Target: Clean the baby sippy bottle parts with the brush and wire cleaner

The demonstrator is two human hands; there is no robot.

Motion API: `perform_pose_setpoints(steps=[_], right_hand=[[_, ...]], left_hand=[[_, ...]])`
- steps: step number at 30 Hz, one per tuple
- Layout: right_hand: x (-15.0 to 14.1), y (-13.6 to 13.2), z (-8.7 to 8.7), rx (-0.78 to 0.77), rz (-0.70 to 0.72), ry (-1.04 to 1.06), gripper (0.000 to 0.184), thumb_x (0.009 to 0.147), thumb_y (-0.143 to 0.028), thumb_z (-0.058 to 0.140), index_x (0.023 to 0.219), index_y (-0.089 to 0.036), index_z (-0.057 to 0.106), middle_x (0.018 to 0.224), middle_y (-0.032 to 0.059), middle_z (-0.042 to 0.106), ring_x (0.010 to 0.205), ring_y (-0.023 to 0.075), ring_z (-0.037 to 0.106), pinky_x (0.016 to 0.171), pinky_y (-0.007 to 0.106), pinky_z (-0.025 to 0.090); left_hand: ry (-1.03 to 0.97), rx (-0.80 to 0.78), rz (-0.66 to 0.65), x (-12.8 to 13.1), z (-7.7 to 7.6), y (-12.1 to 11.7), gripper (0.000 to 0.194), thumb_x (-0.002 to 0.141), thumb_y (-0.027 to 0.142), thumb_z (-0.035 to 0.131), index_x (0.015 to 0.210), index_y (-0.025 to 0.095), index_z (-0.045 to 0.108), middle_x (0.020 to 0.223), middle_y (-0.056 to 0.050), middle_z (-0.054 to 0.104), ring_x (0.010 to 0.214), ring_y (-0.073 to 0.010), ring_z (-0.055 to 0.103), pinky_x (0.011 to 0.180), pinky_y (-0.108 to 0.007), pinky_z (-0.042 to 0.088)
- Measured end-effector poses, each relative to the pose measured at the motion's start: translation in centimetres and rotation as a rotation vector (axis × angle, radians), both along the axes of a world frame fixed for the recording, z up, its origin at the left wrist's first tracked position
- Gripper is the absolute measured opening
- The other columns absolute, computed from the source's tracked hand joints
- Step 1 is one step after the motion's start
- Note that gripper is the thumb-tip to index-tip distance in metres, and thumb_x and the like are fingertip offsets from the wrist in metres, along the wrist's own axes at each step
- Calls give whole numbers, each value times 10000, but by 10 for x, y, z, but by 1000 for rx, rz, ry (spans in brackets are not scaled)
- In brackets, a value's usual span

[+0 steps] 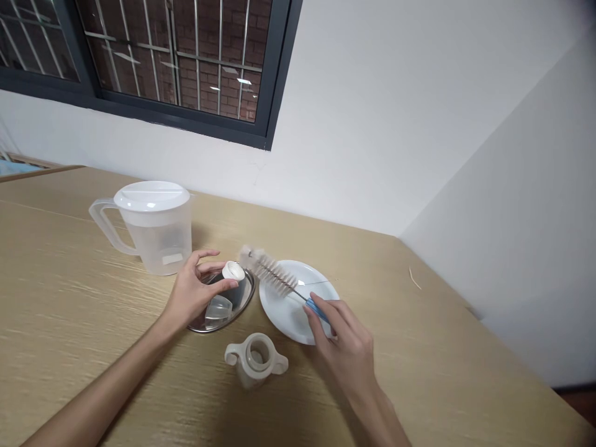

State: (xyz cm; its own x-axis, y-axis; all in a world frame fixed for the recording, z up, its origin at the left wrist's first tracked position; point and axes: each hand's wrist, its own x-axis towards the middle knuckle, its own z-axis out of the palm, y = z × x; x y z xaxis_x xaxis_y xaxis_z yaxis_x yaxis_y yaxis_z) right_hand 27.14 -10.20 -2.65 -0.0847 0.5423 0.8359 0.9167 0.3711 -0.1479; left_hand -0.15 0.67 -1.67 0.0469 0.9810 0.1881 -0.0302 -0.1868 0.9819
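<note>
My right hand (347, 341) is closed around the blue handle of a bottle brush (277, 276). The pale bristles point up and left, above a white plate (298, 332). My left hand (193, 288) has its thumb and fingers around a small white round cap-like piece (233, 271), over an oval metal tray (249, 301). Something dark grey shows beneath that piece; whether it is a part or a reflection, I cannot tell. On the tray lies a clear plastic cover (218, 309). An uncovered baby bottle with two handles (254, 363) stands upright in front, between my forearms.
A translucent pitcher (156, 233) with a white lid stands at the left on the wooden table (419, 372). A thin pale strip (414, 278) lies at the right. Behind the table are a white wall (349, 155) and a barred window (186, 56).
</note>
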Motion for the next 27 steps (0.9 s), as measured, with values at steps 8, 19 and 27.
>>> perform_pose_setpoints(steps=[8, 19, 27], right_hand=[[4, 2, -3, -30, -108, 6, 191, 952, -249, 636, 1124, -200, 705, 886, 35, 704, 684, 121, 658, 580, 240, 476], [0, 2, -3, -57, -28, 33, 198, 945, -237, 640, 1130, -209, 704, 883, 35, 700, 666, 118, 651, 564, 231, 489], [0, -1, 4, -39, 49, 140, 224, 912, -190, 667, 1135, -206, 690, 907, 45, 690, 703, 135, 633, 610, 253, 513]], left_hand=[[21, 186, 40, 0, -12, 7, 674, 601, 311, 921, 1162, 211, 562, 1103, -101, 741, 1099, -267, 696, 1033, -474, 526], [78, 244, 23, 0, -8, 2, 605, 624, 307, 898, 1136, 222, 588, 1123, -86, 714, 1110, -270, 680, 1043, -452, 525], [-15, 176, -129, 0, -7, 1, 620, 659, 231, 851, 1178, 225, 512, 1126, -60, 656, 1009, -213, 705, 1002, -404, 536]])
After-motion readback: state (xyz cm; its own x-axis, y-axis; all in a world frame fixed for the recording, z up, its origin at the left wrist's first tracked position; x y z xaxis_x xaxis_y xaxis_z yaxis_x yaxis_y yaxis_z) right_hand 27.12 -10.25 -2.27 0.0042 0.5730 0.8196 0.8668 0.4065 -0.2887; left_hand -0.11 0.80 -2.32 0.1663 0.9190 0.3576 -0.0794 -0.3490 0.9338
